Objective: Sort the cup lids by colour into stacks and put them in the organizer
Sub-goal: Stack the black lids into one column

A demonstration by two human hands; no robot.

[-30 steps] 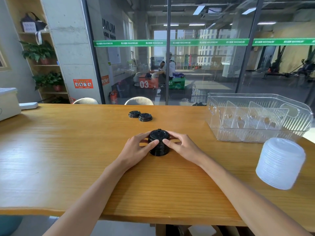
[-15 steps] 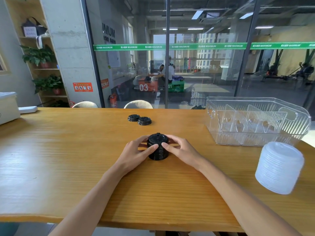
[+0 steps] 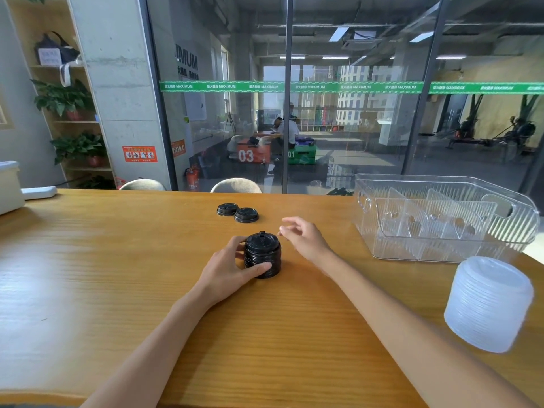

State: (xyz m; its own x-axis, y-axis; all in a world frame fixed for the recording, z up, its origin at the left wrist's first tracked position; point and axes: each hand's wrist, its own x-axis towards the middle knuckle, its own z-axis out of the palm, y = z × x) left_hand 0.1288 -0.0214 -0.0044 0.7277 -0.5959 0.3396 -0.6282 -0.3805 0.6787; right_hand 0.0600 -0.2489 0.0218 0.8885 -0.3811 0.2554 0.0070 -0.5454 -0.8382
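Grainy wooden table [image 3: 88, 275]; left hand [image 3: 226, 267] grips ribbed black lid stack [image 3: 262, 254]

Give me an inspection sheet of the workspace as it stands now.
Surface: wooden table.
Job's things: black lid stack upright at centre; two loose black lids beyond it; white lid stack at right; clear organizer holds no lids.
Clutter: white box at far left.
Hands: left hand grips the black stack; right hand beside it, fingers loose, holding nothing.
Cables: nothing seen.
Surroundings: glass wall, plant shelves.
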